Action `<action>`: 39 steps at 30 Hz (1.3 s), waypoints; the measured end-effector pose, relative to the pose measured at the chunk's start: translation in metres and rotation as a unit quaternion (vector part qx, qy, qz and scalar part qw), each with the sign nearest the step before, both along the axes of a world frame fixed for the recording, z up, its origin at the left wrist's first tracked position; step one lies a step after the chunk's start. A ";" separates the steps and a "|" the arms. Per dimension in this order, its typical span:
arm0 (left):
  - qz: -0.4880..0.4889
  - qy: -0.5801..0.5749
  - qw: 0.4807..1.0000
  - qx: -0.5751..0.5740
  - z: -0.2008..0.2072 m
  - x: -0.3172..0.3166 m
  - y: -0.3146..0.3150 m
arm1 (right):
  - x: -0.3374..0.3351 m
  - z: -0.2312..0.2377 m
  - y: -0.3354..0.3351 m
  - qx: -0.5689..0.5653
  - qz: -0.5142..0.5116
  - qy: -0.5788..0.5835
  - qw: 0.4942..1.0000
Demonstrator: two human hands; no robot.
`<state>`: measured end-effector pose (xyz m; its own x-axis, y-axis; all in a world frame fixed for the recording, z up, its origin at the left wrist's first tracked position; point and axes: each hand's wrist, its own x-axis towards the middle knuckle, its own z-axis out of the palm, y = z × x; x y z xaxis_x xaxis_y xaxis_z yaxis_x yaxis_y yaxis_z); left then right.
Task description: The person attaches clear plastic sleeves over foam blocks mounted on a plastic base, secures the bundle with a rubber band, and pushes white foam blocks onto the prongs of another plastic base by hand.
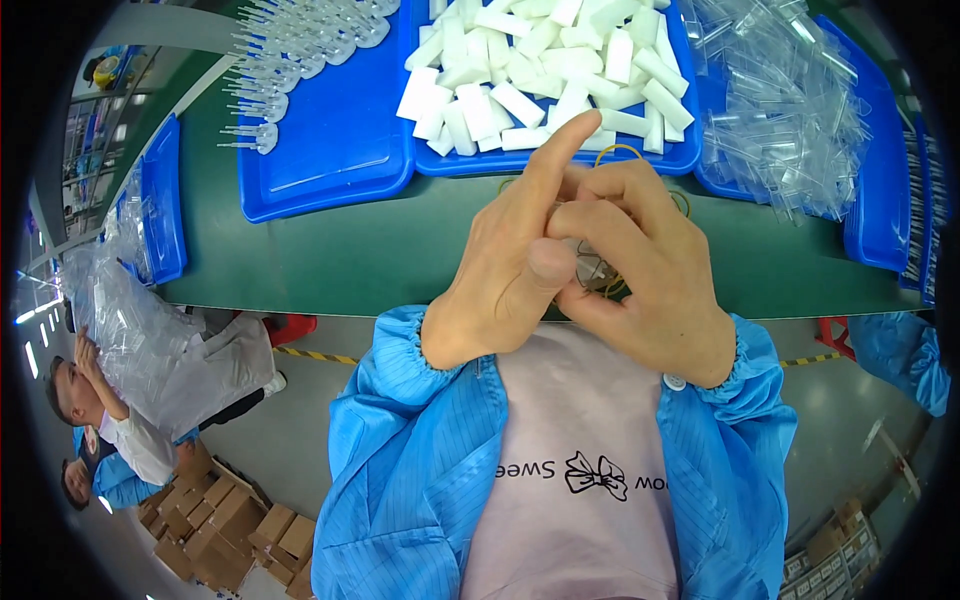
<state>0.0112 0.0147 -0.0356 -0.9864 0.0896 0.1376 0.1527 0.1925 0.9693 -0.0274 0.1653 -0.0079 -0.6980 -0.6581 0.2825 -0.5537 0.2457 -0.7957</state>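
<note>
My left hand (500, 260) and my right hand (655, 260) meet over the near edge of the green table. A small clear piece (592, 268) with thin lines on it shows between my fingers; most of it is hidden. The fingers of my right hand are curled and pinch it. On the left, my thumb presses against it while the index finger stretches out and away. Thin yellow loops (620, 150), like rubber bands or cord, stick out around my right fingers. Whether they are fixed to the piece, I cannot tell.
Beyond my hands, a blue tray (430, 160) holds many white blocks (518, 104). Left of it, another blue tray (325, 185) carries clear thin-tipped plastic parts (262, 135). Clear plastic pouches (790, 120) heap up at right. Two other people and cardboard boxes (215, 545) are at far left.
</note>
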 end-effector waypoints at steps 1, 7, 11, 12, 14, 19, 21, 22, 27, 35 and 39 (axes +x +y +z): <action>-0.005 0.002 1.000 0.029 -0.004 -0.001 0.001 | 0.000 -0.003 0.000 0.002 -0.016 0.024 1.000; 0.018 -0.080 0.970 0.229 0.003 0.002 -0.001 | -0.004 -0.003 0.000 -0.042 -0.053 0.063 0.996; 0.037 -0.127 0.932 0.336 0.014 0.000 -0.002 | -0.008 -0.007 0.008 -0.054 -0.020 0.061 0.997; 0.032 -0.136 0.928 0.346 0.013 -0.001 -0.003 | -0.009 -0.008 0.008 -0.055 -0.020 0.059 0.997; 0.030 -0.143 0.923 0.355 0.013 -0.001 -0.005 | -0.008 -0.006 0.008 -0.032 -0.022 0.082 0.996; 0.010 -0.159 0.919 0.361 0.009 -0.003 -0.009 | -0.006 -0.007 0.005 -0.020 -0.015 0.083 0.996; 0.025 -0.144 0.918 0.368 0.010 -0.002 -0.006 | -0.008 -0.008 0.007 -0.013 -0.013 0.088 0.996; 0.038 -0.129 0.917 0.375 0.010 -0.002 -0.005 | -0.011 -0.009 0.008 -0.046 0.016 0.053 0.997; 0.091 -0.047 0.919 0.380 0.015 0.002 -0.005 | -0.020 -0.010 0.025 -0.159 0.059 -0.160 0.973; 0.095 0.066 0.941 0.318 0.011 0.007 0.002 | -0.018 -0.012 0.020 -0.206 0.063 -0.235 0.948; 0.087 0.082 0.940 0.320 0.012 0.005 0.004 | -0.017 -0.011 0.020 -0.203 0.069 -0.219 0.952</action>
